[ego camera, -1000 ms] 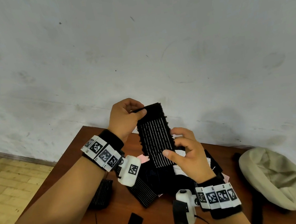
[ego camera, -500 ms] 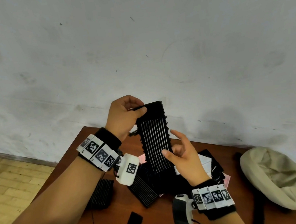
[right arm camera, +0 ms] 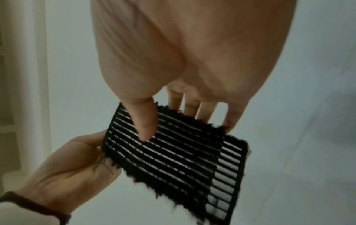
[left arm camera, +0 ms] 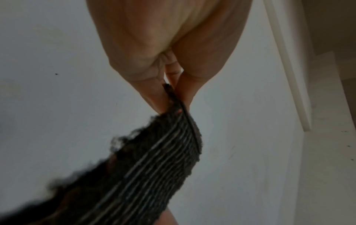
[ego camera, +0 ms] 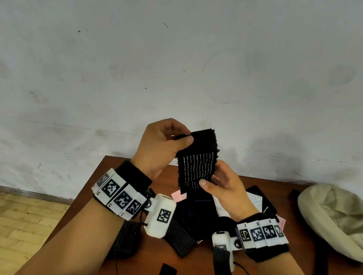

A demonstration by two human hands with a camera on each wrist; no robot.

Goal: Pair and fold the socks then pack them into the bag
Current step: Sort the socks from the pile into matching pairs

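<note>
I hold a black sock with thin white stripes (ego camera: 197,166) upright above the table. My left hand (ego camera: 184,139) pinches its top edge between thumb and fingers, as the left wrist view shows (left arm camera: 171,97). My right hand (ego camera: 209,179) grips the lower end, thumb on the near face and fingers behind. In the right wrist view the sock (right arm camera: 173,155) looks doubled over. A heap of dark socks (ego camera: 200,215) lies on the table under my hands. The beige bag (ego camera: 339,220) lies at the right.
A folded striped sock (ego camera: 126,239) and another striped one (ego camera: 180,238) lie on the brown table (ego camera: 147,271) to the left. White and pink paper (ego camera: 253,199) pokes out of the heap. A grey wall stands just behind the table. A black strap (ego camera: 318,255) lies beside the bag.
My right hand has risen and closed on the sock's lower end, and the hanging length has grown shorter. My left hand has kept its pinch on the top edge.
</note>
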